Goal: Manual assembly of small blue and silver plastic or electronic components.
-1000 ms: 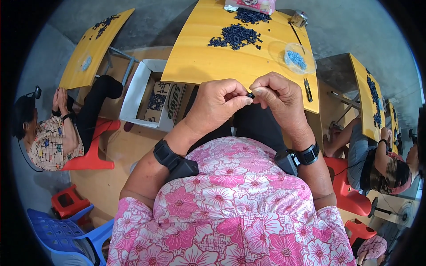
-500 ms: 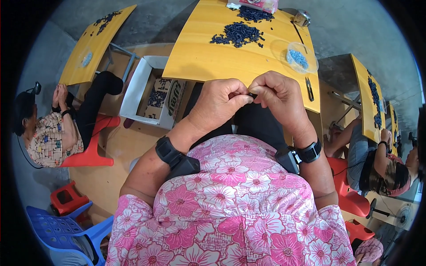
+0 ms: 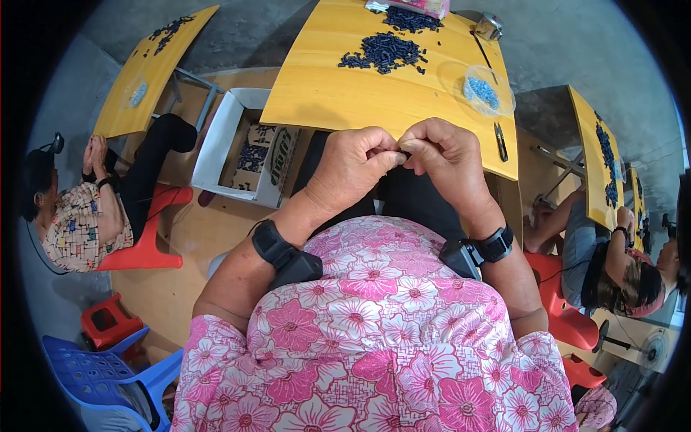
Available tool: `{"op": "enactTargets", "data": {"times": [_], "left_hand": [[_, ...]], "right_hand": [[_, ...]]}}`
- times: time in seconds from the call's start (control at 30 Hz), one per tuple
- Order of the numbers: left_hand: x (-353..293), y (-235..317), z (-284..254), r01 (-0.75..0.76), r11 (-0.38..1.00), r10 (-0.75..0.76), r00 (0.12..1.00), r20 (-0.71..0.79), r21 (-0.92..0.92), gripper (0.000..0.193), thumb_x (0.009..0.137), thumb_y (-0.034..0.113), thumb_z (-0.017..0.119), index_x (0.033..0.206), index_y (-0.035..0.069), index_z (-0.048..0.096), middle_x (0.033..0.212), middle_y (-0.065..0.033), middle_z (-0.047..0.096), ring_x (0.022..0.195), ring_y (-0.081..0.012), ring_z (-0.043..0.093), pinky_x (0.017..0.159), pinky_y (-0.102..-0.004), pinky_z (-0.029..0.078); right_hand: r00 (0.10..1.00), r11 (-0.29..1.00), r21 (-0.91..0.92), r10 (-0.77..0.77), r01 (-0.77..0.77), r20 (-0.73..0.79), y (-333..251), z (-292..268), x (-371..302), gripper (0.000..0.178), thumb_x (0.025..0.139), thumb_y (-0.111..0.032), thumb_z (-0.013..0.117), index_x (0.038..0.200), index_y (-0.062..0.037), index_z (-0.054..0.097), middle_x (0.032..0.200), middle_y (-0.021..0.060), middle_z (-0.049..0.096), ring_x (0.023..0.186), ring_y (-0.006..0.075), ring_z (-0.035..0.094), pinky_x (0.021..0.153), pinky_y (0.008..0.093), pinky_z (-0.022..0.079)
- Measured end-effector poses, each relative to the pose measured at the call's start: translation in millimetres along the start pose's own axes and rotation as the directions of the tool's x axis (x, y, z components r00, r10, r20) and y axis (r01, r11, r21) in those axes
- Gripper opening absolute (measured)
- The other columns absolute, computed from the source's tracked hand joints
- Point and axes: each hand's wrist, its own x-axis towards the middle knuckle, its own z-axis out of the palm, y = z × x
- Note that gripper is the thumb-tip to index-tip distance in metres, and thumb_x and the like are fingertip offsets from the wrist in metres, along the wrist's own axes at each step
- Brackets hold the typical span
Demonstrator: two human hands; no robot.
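Just off the near edge of the yellow table (image 3: 324,93), above my lap, both my hands meet fingertip to fingertip. My left hand (image 3: 358,164) is closed in a pinch, and so is my right hand (image 3: 448,155). Between them sits a small dark piece (image 3: 407,153), mostly hidden by the fingers. It resembles the short black pieces in the pile (image 3: 389,53) on the table. A round clear tub (image 3: 497,104) with small light-blue pieces (image 3: 480,92) stands beyond my right hand. Nearer, close to the table's right edge, lie thread snips (image 3: 502,142).
A white cardboard box (image 3: 216,144) with black pieces inside stands on the floor left of the table. A metal can (image 3: 489,27) and a second black pile (image 3: 412,19) are farther back. People sit at tables on both sides. A blue chair (image 3: 93,374) stands at lower left.
Both hands have shifted very slightly left and stay pinched together. The small dark piece between the fingertips shows less than before. Nothing on the table has been moved.
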Motion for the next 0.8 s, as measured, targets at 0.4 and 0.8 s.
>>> {"op": "enactTargets", "data": {"times": [0.4,0.8], "left_hand": [[-1.5,-5.4,1.3,0.020,0.999,-0.020,1.000,0.008,-0.030,0.008,0.082,0.007,0.068,0.081,-0.001,0.065,0.070,-0.0025,0.065,0.065,-0.0065,0.060,0.060,-0.0229,0.049],[-2.7,-7.2,1.1,0.118,0.981,-0.107,0.991,0.076,-0.157,0.008,0.086,0.006,0.066,0.086,-0.002,0.066,0.080,-0.0045,0.068,0.071,-0.0087,0.063,0.065,-0.0233,0.053]], "right_hand": [[0.991,0.982,0.145,0.108,-0.118,0.079,8.5,1.1,2.8,0.009,0.087,-0.005,0.062,0.083,0.0019,0.066,0.070,0.0020,0.063,0.058,0.0069,0.058,0.055,0.0224,0.048],[0.974,0.923,0.322,0.167,-0.208,0.151,11.2,-4.3,6.4,0.010,0.089,-0.006,0.062,0.086,0.0015,0.067,0.071,0.0018,0.064,0.058,0.0073,0.056,0.056,0.0216,0.047]]}}
